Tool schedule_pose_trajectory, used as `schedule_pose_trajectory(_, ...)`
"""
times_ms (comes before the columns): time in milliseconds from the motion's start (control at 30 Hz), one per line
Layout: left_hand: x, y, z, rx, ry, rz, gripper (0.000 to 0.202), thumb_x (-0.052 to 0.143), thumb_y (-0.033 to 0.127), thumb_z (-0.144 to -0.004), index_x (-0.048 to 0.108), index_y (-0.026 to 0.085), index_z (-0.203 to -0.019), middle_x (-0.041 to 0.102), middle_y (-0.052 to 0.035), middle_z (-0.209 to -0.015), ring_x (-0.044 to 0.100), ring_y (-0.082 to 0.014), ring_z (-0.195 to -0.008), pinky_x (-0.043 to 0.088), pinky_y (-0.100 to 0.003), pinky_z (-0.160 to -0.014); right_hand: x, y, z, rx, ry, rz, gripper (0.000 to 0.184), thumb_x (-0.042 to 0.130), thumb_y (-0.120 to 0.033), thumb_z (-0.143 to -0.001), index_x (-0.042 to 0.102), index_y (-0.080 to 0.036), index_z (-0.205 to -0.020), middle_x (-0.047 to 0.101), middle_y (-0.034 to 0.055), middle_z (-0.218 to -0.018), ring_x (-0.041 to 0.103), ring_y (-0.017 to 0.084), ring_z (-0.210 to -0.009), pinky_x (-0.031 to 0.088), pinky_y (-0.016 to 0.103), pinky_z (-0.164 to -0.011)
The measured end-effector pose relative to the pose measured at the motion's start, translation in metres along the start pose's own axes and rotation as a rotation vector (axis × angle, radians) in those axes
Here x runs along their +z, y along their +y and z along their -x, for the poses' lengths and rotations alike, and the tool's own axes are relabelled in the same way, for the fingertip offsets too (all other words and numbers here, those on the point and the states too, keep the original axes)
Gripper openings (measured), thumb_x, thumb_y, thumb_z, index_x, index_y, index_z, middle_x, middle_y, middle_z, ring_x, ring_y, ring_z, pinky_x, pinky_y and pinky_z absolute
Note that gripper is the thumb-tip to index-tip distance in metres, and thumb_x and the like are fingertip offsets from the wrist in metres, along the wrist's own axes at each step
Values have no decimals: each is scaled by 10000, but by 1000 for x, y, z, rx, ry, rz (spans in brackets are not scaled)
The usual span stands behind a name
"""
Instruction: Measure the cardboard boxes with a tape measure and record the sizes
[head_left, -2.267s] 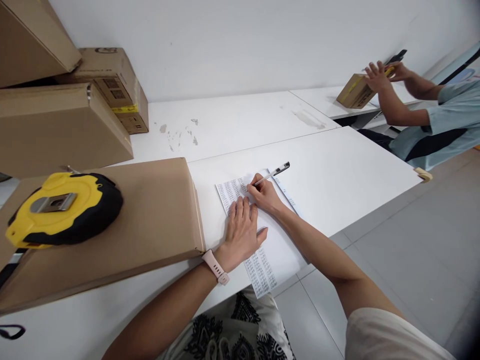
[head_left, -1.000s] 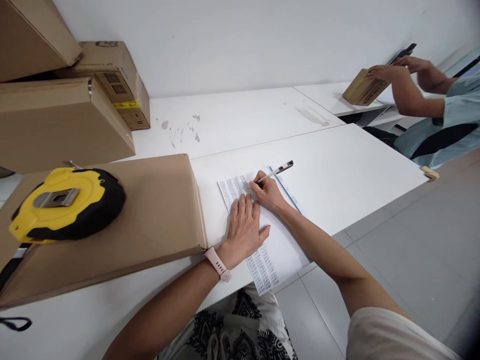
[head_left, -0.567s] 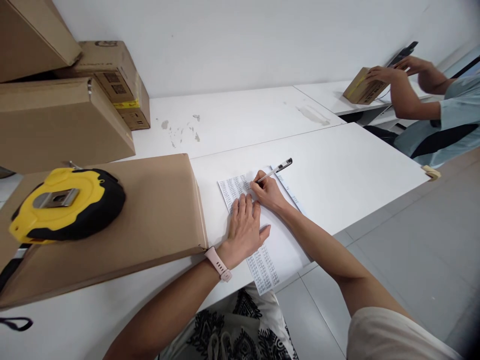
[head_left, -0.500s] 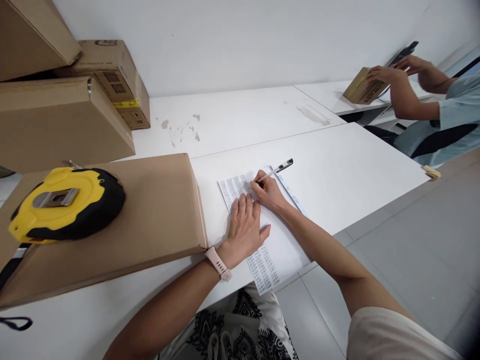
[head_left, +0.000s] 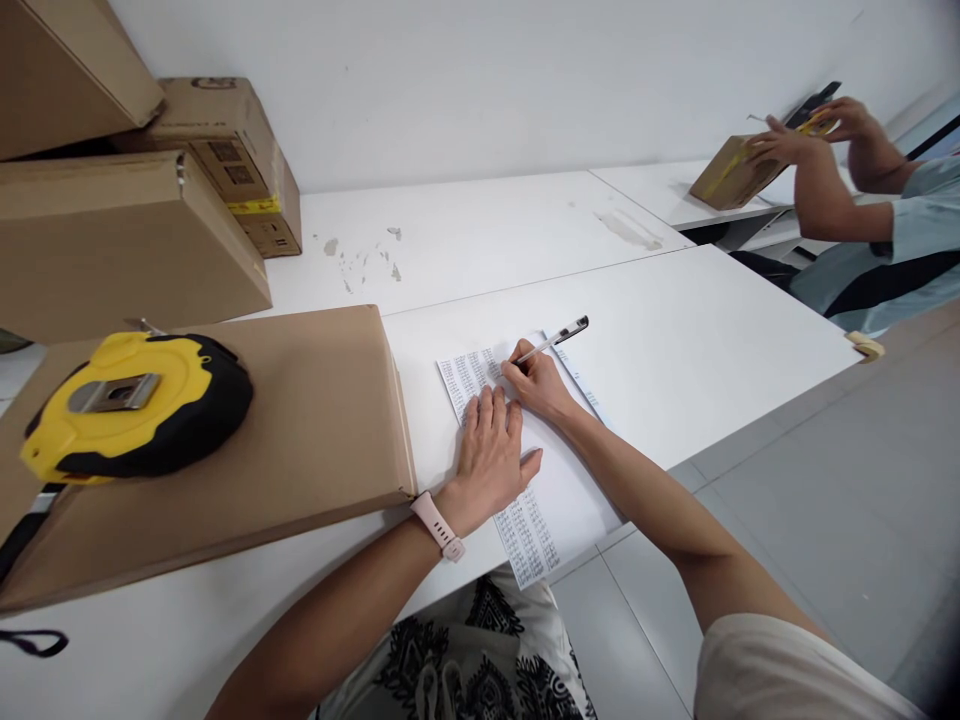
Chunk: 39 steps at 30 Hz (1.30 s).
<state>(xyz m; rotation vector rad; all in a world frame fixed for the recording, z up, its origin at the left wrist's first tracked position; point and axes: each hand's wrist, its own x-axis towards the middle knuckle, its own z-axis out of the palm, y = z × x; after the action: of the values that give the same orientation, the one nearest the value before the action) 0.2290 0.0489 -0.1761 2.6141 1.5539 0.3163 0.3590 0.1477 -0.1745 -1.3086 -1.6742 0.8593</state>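
Sheets of paper (head_left: pixel 574 500) with columns of handwriting lie on the white table, their lower end reaching past its front edge. My left hand (head_left: pixel 491 450) rests flat on the top sheet with the fingers stretched out; a pink band circles that wrist. Just above and to the right, my right hand (head_left: pixel 536 378) grips a pen (head_left: pixel 562 335) with its tip down at the paper. The tip itself is hidden by the fingers. Left of the paper sits a closed cardboard box (head_left: pixel 315 400), and on top of it lies a yellow and black tape measure (head_left: pixel 142 405).
More cardboard boxes (head_left: pixel 112 235) are stacked at the back left against the wall. At the far right a co-worker (head_left: pixel 847 200) handles a smaller cardboard box (head_left: pixel 731 175) and something yellow. A black strap loop (head_left: pixel 37 640) lies at the lower left.
My hands, the pen and the paper stay almost in place. The co-worker's hands have shifted on the small box, and a yellow object now shows between them.
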Motion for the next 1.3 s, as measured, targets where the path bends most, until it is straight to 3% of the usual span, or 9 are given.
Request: schedule_pose_trajectory(1300,1,0,0,1,2,-17,736,456,526,-966,418,-24,-1454,353,-309,-1569,259,-426,-1499,201,-538,-1227,-2,0,-1,5,27,62,159,538,-226,-793,415,-236,-693,393,-66,-549,363,119,-538,276,289,-549)
